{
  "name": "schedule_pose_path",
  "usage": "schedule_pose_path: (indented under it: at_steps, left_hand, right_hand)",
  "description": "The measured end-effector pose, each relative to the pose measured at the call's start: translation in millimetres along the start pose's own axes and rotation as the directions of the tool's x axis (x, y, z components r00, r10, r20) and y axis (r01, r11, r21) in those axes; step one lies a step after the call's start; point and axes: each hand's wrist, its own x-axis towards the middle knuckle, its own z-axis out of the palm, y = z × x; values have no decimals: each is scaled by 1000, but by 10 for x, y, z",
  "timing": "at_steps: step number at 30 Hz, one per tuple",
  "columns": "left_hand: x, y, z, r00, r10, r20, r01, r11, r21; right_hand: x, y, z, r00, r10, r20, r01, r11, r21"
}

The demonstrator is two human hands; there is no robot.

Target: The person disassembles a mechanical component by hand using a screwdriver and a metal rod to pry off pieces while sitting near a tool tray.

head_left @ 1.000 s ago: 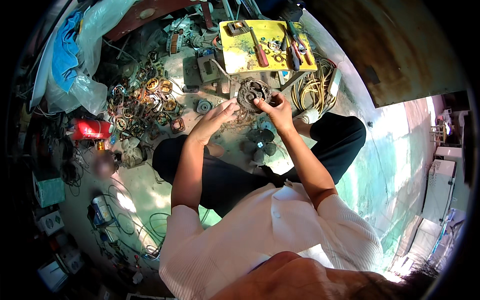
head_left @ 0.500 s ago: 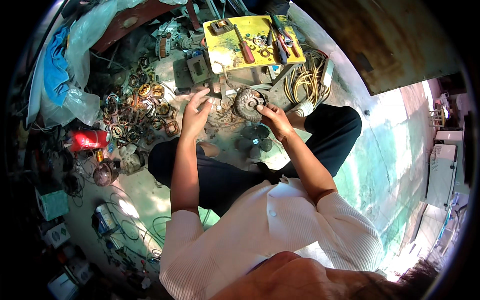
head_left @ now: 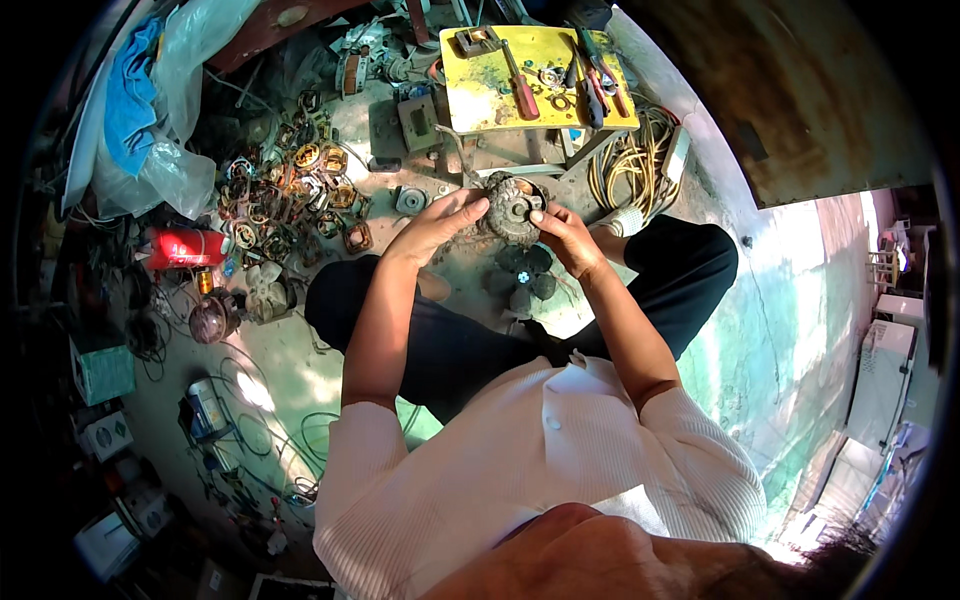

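A round, grimy metal motor part, with a ribbed rim and a raised hub, is held up between my hands above the floor. My left hand closes on its left edge, thumb on the near side and fingers partly hidden behind. The right side is gripped by my right hand, whose thumb presses on the face near the hub. Just below it on the floor lies a dark fan blade with a pale centre. A small round metal piece lies to the left of my left hand.
Ahead stands a low yellow table bearing a red-handled screwdriver, pliers and small parts. Coiled yellow cable lies at its right. Leftward spreads a heap of copper-wound motor parts, near a red bundle.
My left hand has moved right from the air beside the motor part and taken hold of its left edge. My right hand keeps its grip. The view has shifted slightly.
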Motion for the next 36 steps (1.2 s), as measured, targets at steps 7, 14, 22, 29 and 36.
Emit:
schedule_pose_path:
  at_steps: [7, 14, 22, 29, 36]
  left_hand:
    - [216, -250, -10, 998, 22, -67, -22, 1000, 5]
    - [331, -402, 72, 981, 89, -171, -101, 993, -59]
    - [433, -491, -19, 979, -15, -204, -12, 991, -130]
    - [357, 120, -138, 945, 60, -323, 21, 970, 241]
    - [608, 272, -444, 848, 311, -428, -142, 913, 383]
  right_hand:
    - [28, -87, 41, 1000, 19, 23, -18, 999, -36]
    - [100, -87, 15, 1000, -1, 18, 4, 988, -152]
    - [324, -189, -195, 960, -280, -23, 196, 727, -659]
    - [682, -1444, -327, 535, -832, -147, -70, 130, -989]
    - [1179, -1592, -392, 766, -601, -226, -314, -43, -949]
